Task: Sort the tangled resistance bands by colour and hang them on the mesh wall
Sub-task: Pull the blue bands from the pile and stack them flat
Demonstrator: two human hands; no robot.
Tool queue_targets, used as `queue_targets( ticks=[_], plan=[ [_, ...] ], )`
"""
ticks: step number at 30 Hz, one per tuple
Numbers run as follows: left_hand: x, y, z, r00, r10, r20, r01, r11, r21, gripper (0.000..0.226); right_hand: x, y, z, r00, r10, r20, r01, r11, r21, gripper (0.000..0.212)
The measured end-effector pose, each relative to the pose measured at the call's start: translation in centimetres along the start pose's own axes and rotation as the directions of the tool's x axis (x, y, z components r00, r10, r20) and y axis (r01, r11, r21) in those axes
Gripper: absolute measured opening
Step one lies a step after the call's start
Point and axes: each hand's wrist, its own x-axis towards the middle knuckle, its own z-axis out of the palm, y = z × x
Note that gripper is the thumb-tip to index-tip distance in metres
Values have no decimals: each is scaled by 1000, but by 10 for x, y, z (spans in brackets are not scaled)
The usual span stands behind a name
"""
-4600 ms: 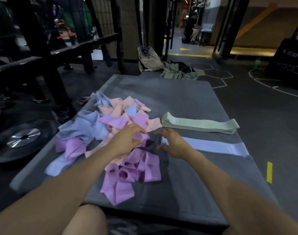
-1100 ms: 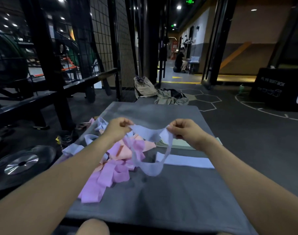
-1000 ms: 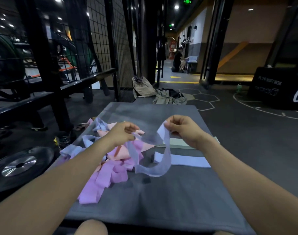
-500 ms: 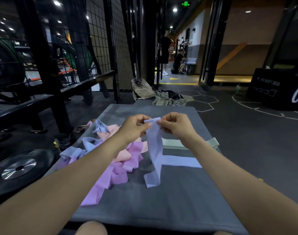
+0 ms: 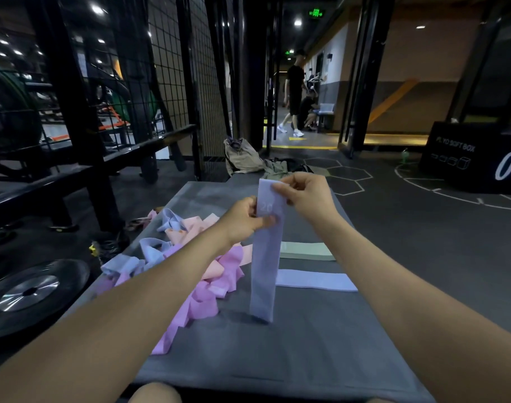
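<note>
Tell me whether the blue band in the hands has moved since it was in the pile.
Yes. The blue band has come up off the tangled pile and hangs flattened above the grey mat.

Both forearms extend forward and converge. The left hand is raised, fingers curled, thumb pressed flat against a blue band below its top. The right hand, slightly higher and just beside the left, pinches the band's top edge.
</note>
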Motion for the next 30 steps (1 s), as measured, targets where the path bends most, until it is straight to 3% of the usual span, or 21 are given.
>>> queue_targets(
  ticks=[3,8,13,16,18,20,22,25,27,30],
  plan=[
    [-1,-16,10,996,-63,63,59,996,68,28,3,0,-7,996,2,-86,-3,1000,-6,8],
    [-9,-42,20,967,-196,163,147,951,273,12,5,30,-37,928,182,-325,-166,983,77,11],
    [-11,-58,16,943,-282,177,150,834,531,13,-5,76,-71,776,416,-474,-380,908,176,5],
    [-10,-70,11,916,-358,181,125,683,720,32,-10,102,-87,707,476,-522,-433,876,212,6],
    [-7,-80,8,921,-357,153,131,655,744,25,-14,117,-98,682,515,-519,-458,854,246,8],
    [-1,-89,6,936,-340,93,181,690,701,12,-18,130,-107,666,558,-496,-497,827,262,16],
    [6,-99,4,938,-345,-9,285,758,587,16,-22,142,-113,650,589,-479,-528,804,273,22],
    [16,-105,10,893,-424,-149,446,875,186,7,-28,162,-122,622,625,-472,-581,772,257,22],
    [25,-109,17,855,-472,-214,470,880,-67,10,-32,179,-131,600,642,-477,-628,748,215,19],
    [38,-122,31,825,-479,-299,446,878,-176,10,-38,199,-143,575,643,-507,-689,714,124,11]
  ],
)
